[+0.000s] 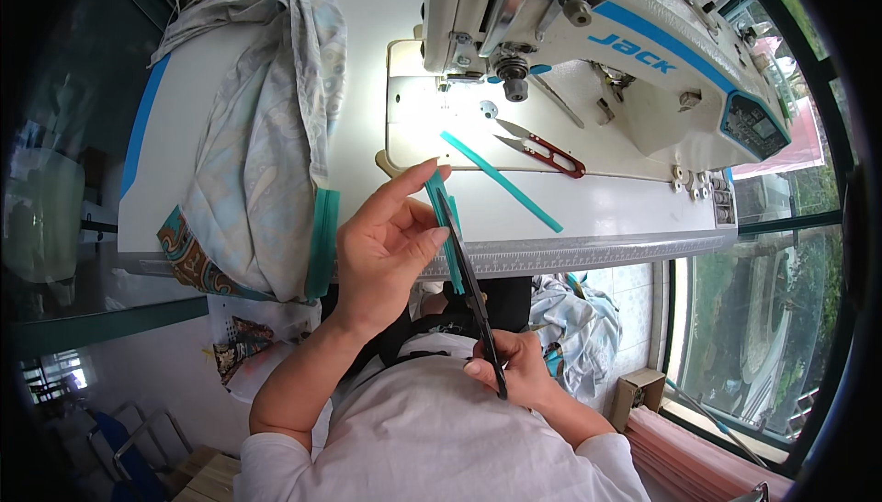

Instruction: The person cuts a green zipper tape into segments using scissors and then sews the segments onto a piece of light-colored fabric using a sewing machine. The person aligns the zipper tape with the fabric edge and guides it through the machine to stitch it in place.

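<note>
My left hand (378, 259) pinches a narrow teal fabric strip (435, 191) between thumb and fingers, above the table's front edge. Its lower end hangs past the thumb. In my right hand (516, 372), close to my body, is a pair of long black scissors (476, 295). Their blades point up along the held strip, with the tips near my left fingers; whether they touch the fabric I cannot tell. Another teal strip (503, 182) lies slantwise on the table just beyond. Left of my left hand, a teal band of layered strips (322, 240) hangs over the edge.
A white and blue sewing machine (588, 29) stands at the back right, its lamp lit. Red-handled thread snips (549, 155) lie below its needle area. Pale patterned cloth (266, 125) covers the table's left part. Small white bobbins (691, 185) stand at right. More cloth (583, 332) hangs below.
</note>
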Demonstrator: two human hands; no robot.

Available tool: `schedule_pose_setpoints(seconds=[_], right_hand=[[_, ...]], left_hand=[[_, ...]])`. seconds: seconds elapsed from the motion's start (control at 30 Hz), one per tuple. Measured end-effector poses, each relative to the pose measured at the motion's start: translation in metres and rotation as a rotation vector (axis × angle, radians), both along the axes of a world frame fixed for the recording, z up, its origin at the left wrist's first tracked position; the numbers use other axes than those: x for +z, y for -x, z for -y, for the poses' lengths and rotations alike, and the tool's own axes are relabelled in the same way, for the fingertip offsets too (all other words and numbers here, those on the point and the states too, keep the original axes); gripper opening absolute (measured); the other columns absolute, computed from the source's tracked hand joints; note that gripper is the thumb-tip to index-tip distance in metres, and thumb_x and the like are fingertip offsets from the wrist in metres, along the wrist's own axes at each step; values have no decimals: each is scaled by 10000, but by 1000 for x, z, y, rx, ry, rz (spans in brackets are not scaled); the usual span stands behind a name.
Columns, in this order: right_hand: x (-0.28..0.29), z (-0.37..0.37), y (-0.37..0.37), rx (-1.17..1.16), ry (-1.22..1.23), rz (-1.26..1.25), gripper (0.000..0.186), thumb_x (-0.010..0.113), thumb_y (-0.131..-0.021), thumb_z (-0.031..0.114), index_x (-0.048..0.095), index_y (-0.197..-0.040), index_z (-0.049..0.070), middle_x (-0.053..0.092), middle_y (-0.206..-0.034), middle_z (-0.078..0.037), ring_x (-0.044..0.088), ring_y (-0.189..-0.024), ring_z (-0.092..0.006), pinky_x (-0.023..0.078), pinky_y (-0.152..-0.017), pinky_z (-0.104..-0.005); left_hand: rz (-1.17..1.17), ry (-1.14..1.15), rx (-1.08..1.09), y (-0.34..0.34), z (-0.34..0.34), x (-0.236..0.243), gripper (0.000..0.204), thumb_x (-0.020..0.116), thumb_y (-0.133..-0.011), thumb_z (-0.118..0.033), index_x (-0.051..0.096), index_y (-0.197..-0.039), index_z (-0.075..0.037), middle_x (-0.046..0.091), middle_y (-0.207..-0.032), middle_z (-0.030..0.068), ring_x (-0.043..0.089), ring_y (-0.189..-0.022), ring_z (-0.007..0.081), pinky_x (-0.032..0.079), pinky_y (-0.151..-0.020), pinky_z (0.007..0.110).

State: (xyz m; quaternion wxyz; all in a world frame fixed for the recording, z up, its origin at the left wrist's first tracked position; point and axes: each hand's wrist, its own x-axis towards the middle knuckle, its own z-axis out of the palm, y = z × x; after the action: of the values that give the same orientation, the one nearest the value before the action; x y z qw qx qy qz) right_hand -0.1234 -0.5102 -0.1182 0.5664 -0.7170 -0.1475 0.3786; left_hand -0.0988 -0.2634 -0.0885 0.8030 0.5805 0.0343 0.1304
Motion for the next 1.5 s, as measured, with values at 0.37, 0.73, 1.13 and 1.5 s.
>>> schedule_pose_setpoints(seconds=[0.37, 0.73, 1.13, 1.5], right_hand=[[3, -4, -4, -20, 7, 2, 472, 837, -908, 434, 617, -793, 32, 598, -612, 17, 567, -552, -58, 422, -505, -244], [7, -14, -14, -25, 24, -12, 480, 836, -904, 451, 622, -805, 33, 599, -612, 11, 571, -548, -62, 439, -504, -245], [17, -41, -37, -37, 69, -44, 431, 859, -895, 374, 665, -819, -3, 555, -580, 2, 490, -577, -57, 406, -519, -266], [41, -61, -60, 28, 40, -189, 438, 830, -924, 380, 660, -828, -12, 586, -584, -3, 563, -542, -71, 442, -510, -255]], left_hand=[[28, 3, -20, -1, 3, -2, 654, 637, -938, 142, 452, -1550, 3, 568, -1504, 133, 626, -950, 86, 556, -858, 248], [-2, 12, -23, -8, -5, 2, 705, 642, -930, 146, 406, -1577, -1, 538, -1542, 148, 628, -953, 90, 554, -838, 238], [9, -10, 13, -25, -29, 5, 743, 653, -922, 134, 374, -1595, -10, 525, -1546, 190, 654, -970, 108, 564, -909, 269], [-79, 3, 75, -37, -48, 11, 804, 645, -889, 141, 352, -1614, -45, 550, -1517, 162, 646, -966, 99, 526, -831, 228]])
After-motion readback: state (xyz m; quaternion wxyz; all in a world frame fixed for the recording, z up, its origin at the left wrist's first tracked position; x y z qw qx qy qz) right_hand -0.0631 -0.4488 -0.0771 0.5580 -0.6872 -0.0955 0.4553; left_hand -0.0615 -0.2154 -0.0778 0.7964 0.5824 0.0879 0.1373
